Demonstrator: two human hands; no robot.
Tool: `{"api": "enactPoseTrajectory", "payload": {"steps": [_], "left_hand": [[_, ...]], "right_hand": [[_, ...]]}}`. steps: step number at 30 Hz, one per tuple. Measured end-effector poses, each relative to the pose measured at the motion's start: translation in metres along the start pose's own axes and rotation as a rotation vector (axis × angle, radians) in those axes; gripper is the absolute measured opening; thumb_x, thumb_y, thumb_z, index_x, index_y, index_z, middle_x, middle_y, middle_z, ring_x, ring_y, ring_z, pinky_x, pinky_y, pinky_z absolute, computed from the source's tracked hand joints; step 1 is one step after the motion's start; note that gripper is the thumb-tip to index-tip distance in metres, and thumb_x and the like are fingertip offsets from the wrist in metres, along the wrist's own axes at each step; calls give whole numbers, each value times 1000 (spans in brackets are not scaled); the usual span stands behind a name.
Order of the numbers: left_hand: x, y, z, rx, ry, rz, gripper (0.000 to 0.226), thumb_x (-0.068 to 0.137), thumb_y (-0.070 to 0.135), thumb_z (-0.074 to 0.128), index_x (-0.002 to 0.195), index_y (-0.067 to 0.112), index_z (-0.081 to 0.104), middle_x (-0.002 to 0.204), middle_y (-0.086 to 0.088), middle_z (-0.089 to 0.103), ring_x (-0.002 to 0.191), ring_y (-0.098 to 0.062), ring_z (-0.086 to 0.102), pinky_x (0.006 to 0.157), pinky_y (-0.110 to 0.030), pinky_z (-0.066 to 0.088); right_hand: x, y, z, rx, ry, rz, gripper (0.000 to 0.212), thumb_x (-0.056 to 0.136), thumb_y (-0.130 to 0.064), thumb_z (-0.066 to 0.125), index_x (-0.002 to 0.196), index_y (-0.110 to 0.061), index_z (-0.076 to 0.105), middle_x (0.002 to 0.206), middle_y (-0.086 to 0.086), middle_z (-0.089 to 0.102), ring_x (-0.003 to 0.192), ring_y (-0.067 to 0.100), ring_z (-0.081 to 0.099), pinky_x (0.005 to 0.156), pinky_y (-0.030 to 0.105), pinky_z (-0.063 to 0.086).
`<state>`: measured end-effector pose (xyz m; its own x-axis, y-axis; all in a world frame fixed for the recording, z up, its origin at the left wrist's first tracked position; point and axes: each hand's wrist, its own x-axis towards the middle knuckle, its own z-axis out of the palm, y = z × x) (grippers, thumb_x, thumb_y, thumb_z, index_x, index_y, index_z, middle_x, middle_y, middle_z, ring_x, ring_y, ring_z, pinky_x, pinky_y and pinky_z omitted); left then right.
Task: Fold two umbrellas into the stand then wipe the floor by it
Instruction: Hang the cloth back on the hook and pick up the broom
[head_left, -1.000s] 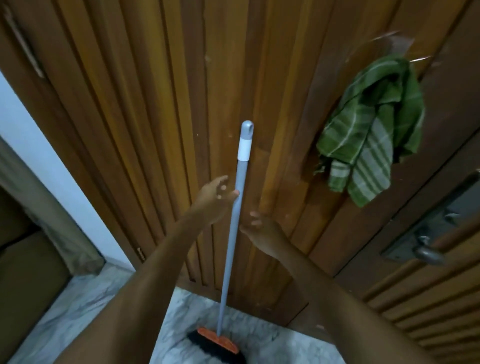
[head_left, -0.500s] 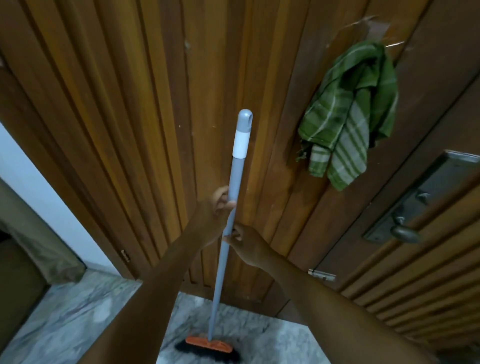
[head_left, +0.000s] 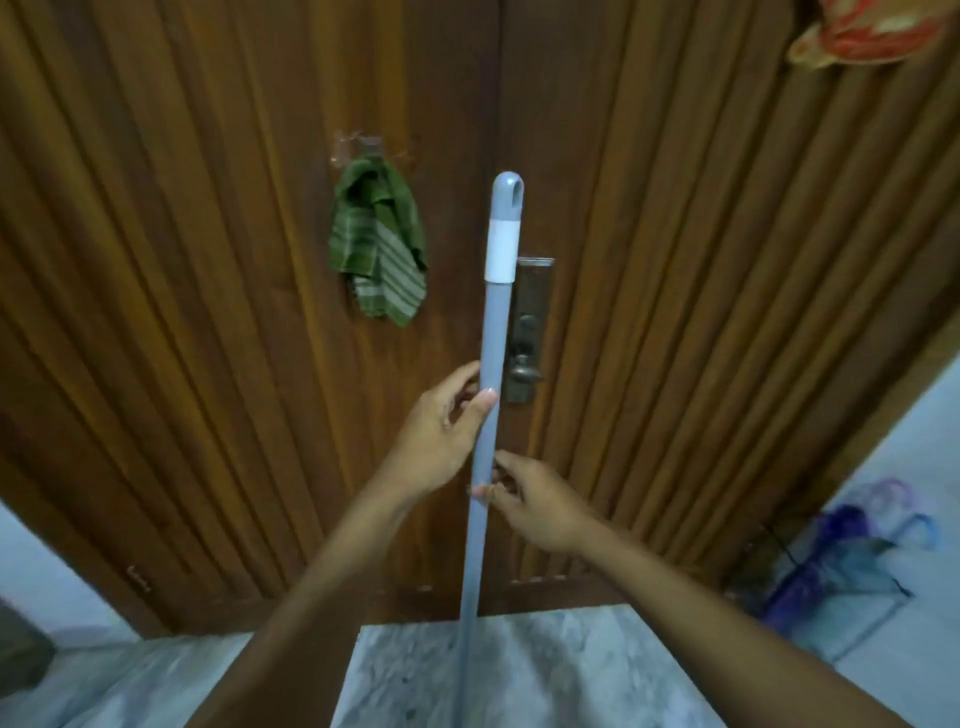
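Nearly upright before the wooden door (head_left: 208, 312), one grey pole (head_left: 497, 322) points cap-up; left hand (head_left: 447, 431) above right hand (head_left: 540, 506), fingers (head_left: 462, 372) gripping it.

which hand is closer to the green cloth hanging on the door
Left. The left hand holds the grey pole higher up, below and right of the green cloth; the right hand holds the pole lower, on its far side.

Grey pole (head_left: 494, 322) ran off the bottom edge, door handle (head_left: 524, 371) partly hidden behind it, purple umbrellas (head_left: 802, 587) blurred at right, red cloth (head_left: 862, 31) cut by top edge
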<state>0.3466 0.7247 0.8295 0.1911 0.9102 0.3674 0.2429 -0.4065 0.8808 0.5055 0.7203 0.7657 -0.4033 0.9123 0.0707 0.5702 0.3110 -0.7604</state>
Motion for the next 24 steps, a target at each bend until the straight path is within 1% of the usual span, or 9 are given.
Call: {"api": "enactPoseTrajectory", "payload": {"steps": [3,7,10,13,16,18,21,23,24], "left_hand": [[-11,40,81,-37,-123,17,40,99,29,53,138,20,52,125,10,64,115,3,59,96,-17,48],[-24,94,197,-110,-271,27,52,100,31,51,148,17,38,139,12,48,128,-1,47,94,-6,42],[-30,128,284,-203,-402,52,50,100,23,52,147,10,40,138,-1,55,126,-9,52,104,-21,45],[-36,156,366,-274,-532,98,41,100,13,51,140,3,46,130,-15,61,118,-18,59,103,-30,47],[-44,180,442,-332,-679,165,27,101,9,48,124,20,54,109,-8,63,99,-13,59,91,-27,48],[-47,190,492,-346,-762,211,23,98,19,50,117,32,56,101,-6,61,95,-14,55,87,-34,46],[-46,196,568,-346,-884,235,21,97,31,49,113,44,56,94,2,62,90,-13,58,86,-40,51],[-45,200,618,-330,-950,261,19,98,34,47,110,46,55,91,7,61,86,-13,59,81,-37,51],[-45,203,644,-318,-982,270,18,100,32,46,112,42,55,91,7,61,86,-13,60,79,-34,51]], "right_hand": [[-83,23,-51,-39,102,81,15,97,-37,59,104,-24,62,95,-2,70,86,16,67,80,45,55],[-190,57,-116,-66,261,213,15,97,-37,59,106,-25,62,94,-2,70,85,15,68,79,44,58],[-266,83,-159,-88,396,298,9,97,-34,59,103,-27,59,91,-3,69,80,12,67,76,41,57],[-333,110,-195,-82,525,421,13,98,-32,59,105,-21,61,95,4,71,86,18,68,80,43,57],[-392,142,-225,-95,649,550,22,98,-29,59,112,-14,64,105,7,71,93,23,68,86,45,54],[-426,162,-242,-95,742,624,28,97,-29,60,120,-13,62,113,7,70,98,24,67,88,45,54],[-467,197,-265,-72,866,746,30,98,-29,59,124,-15,58,117,4,67,102,23,66,90,44,53],[-489,223,-282,-67,927,815,30,98,-29,59,124,-15,58,116,4,68,102,23,66,90,45,54],[-500,238,-291,-66,952,846,30,98,-29,59,124,-15,59,117,4,69,102,23,67,89,45,54]]}}
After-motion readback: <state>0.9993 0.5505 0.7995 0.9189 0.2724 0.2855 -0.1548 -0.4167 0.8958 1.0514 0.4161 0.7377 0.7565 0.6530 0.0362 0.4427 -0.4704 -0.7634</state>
